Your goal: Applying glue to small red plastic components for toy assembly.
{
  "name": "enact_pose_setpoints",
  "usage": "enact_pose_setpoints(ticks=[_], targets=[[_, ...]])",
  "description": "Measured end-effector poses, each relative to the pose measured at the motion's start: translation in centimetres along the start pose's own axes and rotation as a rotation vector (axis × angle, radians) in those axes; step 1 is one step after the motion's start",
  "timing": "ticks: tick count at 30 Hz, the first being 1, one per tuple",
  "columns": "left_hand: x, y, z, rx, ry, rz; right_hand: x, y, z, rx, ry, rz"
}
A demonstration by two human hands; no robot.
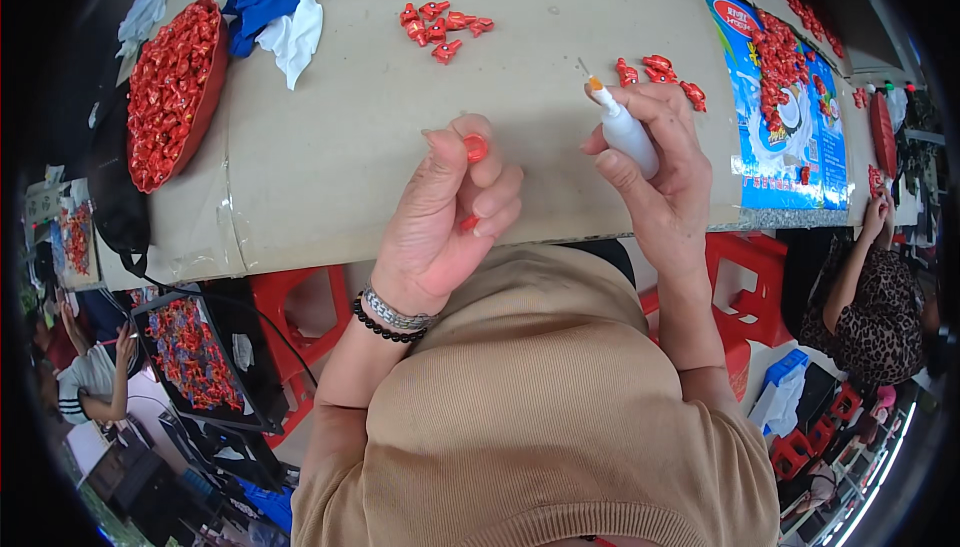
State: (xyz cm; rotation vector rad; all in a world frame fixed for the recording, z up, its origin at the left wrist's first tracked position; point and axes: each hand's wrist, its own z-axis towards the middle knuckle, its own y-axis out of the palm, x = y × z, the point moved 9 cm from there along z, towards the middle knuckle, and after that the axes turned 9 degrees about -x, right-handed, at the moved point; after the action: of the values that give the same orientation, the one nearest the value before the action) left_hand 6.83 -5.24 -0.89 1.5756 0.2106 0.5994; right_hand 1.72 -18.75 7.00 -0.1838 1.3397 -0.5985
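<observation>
Over the near part of the table (340, 77), my left hand (425, 222) pinches a small round red piece (476, 148) between thumb and forefinger. A second red bit (469, 223) shows among its curled lower fingers. My right hand (672, 192) is wrapped round a white squeeze bottle (630, 139) with an orange collar and a thin needle tip. The tip points up and left, apart from the red piece. Small shiny red figure-like parts (437, 31) lie in a loose group beyond my left hand. More red parts (660, 71) lie just beyond the bottle.
At the left stands a red basin (216, 97) heaped with red parts, beside a blue cloth (262, 13) and a white cloth (293, 32). A blue printed sheet (750, 147) at the right bears more parts. A black crate (268, 387) and red stools (745, 262) stand below; co-workers sit at both sides.
</observation>
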Motion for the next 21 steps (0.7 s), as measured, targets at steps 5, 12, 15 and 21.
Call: enact_pose_setpoints(ticks=[5, 12, 15, 21], targets=[[-0.4, 0.0, -0.1, 0.044, -0.004, 0.001, -0.5, -0.6, -0.7, 0.095, 0.005, 0.162], [-0.3, 0.0, -0.5, 0.144, 0.021, -0.077, -0.4, -1.7, -1.9, 0.204, -0.114, 0.329], [-0.2, -0.2, -0.6, 0.098, 0.029, -0.087, -1.0, -1.8, -2.2, 0.145, -0.181, 0.172], [-0.7, -0.2, -0.8, 0.156, -0.018, -0.113, -2.8, -1.0, -2.5, 0.077, -0.274, -0.062]])
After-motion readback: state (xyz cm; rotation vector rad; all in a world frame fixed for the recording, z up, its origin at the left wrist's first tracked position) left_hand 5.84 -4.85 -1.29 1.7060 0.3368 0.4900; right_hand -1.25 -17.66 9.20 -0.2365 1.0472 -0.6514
